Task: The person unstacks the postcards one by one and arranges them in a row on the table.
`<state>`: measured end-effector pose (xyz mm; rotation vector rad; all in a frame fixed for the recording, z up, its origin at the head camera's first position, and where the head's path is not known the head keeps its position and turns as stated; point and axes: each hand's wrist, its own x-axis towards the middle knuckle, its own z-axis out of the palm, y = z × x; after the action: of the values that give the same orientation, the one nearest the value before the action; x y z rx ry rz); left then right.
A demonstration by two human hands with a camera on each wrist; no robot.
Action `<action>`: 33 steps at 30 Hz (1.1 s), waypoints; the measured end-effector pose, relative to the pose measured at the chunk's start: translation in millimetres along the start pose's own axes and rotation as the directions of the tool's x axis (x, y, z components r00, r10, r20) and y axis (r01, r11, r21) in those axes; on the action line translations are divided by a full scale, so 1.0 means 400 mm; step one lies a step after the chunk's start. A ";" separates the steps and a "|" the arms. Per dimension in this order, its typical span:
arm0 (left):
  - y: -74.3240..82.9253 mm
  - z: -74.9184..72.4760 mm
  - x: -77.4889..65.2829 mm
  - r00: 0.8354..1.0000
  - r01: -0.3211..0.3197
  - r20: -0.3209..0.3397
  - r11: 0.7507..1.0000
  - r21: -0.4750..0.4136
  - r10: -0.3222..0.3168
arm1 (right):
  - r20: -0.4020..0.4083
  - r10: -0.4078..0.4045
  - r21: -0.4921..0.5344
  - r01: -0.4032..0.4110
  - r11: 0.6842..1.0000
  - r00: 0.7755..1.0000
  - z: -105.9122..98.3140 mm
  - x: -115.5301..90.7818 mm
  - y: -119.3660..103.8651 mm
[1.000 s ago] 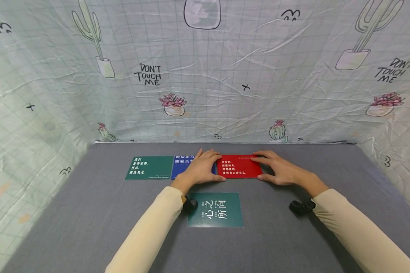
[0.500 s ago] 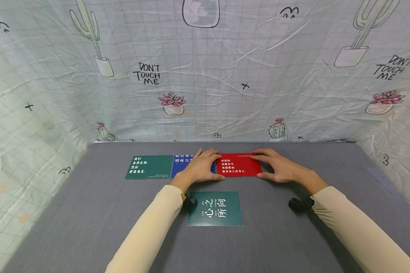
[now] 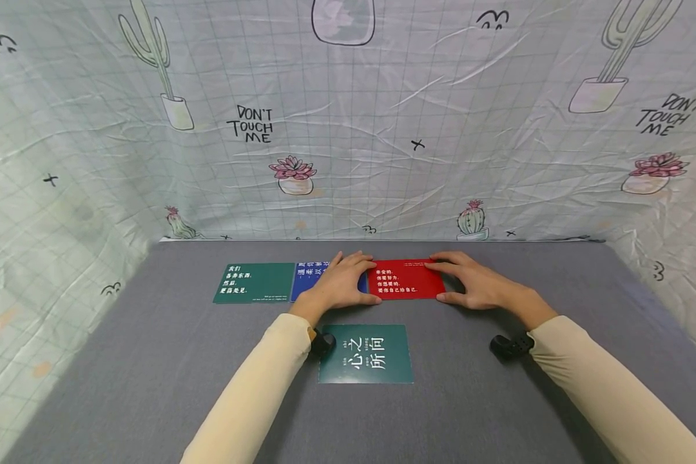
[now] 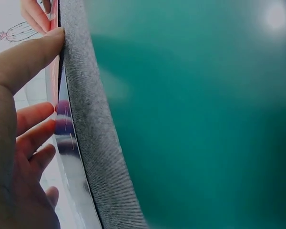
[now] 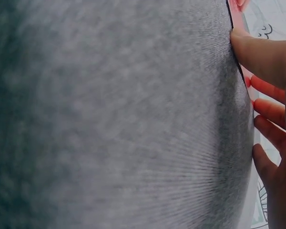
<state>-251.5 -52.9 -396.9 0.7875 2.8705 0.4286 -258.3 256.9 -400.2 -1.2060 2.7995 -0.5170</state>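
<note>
A red card [image 3: 408, 280] with white lettering lies flat at the back of the grey table, between my two hands. My left hand [image 3: 338, 287] rests across a blue card [image 3: 307, 280], covering much of it, with fingertips and thumb at the red card's left edge. At that card's right side, my right hand [image 3: 480, 283] spreads its thumb and fingers to the near and far corners. The right wrist view shows the thumb [image 5: 257, 50] low at the red edge. A teal card [image 3: 394, 374] lies nearer me, partly under the left wrist's camera.
A green card [image 3: 263, 283] lies left of the blue one, completing a row along the back. The grey tabletop [image 3: 464, 412] ends at a hanging cactus-print cloth [image 3: 371, 174], which also encloses both sides. Black cameras sit on both wrists.
</note>
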 end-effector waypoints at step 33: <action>0.006 -0.072 -0.201 0.974 -0.137 -0.210 0.967 -0.215 0.091 | -0.106 0.044 0.135 -0.030 0.990 0.993 -0.010 -0.061 -0.178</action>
<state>-187.7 -99.3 -364.6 0.9176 2.8869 0.8819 -192.5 229.9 -375.7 -1.1304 2.8159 -0.7761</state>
